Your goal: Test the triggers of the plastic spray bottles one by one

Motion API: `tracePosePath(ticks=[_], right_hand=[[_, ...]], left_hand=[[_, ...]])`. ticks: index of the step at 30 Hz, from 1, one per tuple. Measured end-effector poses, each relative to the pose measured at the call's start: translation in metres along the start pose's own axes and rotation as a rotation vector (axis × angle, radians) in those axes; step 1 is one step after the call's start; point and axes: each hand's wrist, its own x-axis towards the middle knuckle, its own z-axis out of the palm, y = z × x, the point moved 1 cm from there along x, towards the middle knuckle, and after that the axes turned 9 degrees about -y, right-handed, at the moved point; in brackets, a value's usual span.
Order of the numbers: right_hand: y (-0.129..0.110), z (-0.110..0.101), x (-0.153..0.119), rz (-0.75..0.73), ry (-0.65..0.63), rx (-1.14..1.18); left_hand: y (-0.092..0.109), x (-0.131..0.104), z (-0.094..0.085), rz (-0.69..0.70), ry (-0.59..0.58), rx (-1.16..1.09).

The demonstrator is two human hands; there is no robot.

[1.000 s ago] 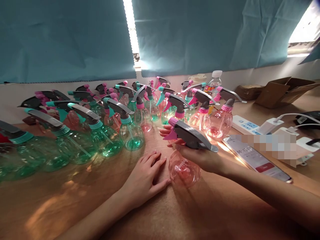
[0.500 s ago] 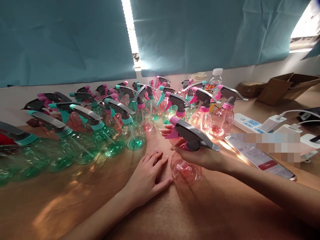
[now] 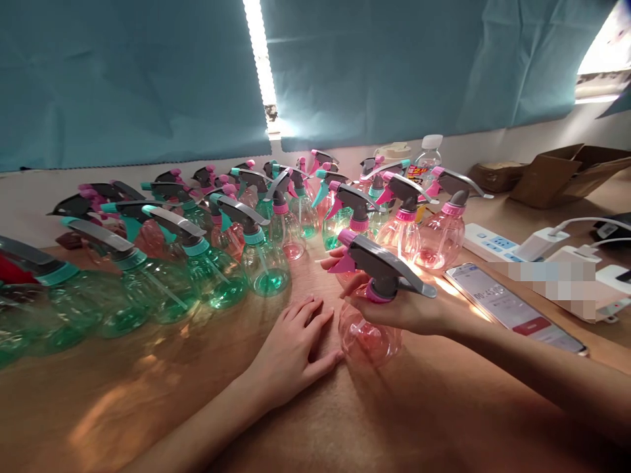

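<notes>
A clear pink spray bottle (image 3: 371, 338) with a grey and pink trigger head stands upright on the brown table (image 3: 315, 430). My right hand (image 3: 399, 309) is wrapped round it just below the collar, with some fingers hidden behind the bottle. Flat on the table to its left lies my left hand (image 3: 293, 345), fingers spread and nothing in it, its thumb close to the bottle's base. Left of that hand, a clear green spray bottle (image 3: 266, 269) with a turquoise collar is the nearest of several. Just beyond the held bottle stand more pink spray bottles (image 3: 401, 233).
Several green and pink spray bottles crowd the left and back. On the right lie a phone (image 3: 513, 309) with a lit screen and a white power strip (image 3: 486, 242) with plugs and cables. An open cardboard box (image 3: 547, 174) sits behind them, before a blue-green curtain (image 3: 374, 72).
The whole view has shifted very slightly. Both hands and the held spray bottle keep their places on the table.
</notes>
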Motion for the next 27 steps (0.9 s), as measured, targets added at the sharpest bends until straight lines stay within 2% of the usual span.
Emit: tracePosePath(ticks=[7, 13, 20, 27], right_hand=[[0.017, 0.007, -0.010, 0.105, 0.199, -0.085], [0.022, 0.008, -0.014, 0.123, 0.141, -0.007], [0.003, 0.002, -0.006, 0.109, 0.085, 0.068], [-0.011, -0.006, -0.007, 0.146, 0.040, -0.024]], left_hand=[[-0.001, -0.001, -0.001, 0.010, 0.024, -0.009], [-0.001, 0.000, -0.001, 0.002, 0.003, 0.000], [0.001, 0.001, -0.002, 0.009, 0.005, 0.014], [-0.004, 0.000, 0.005, 0.027, 0.059, 0.007]])
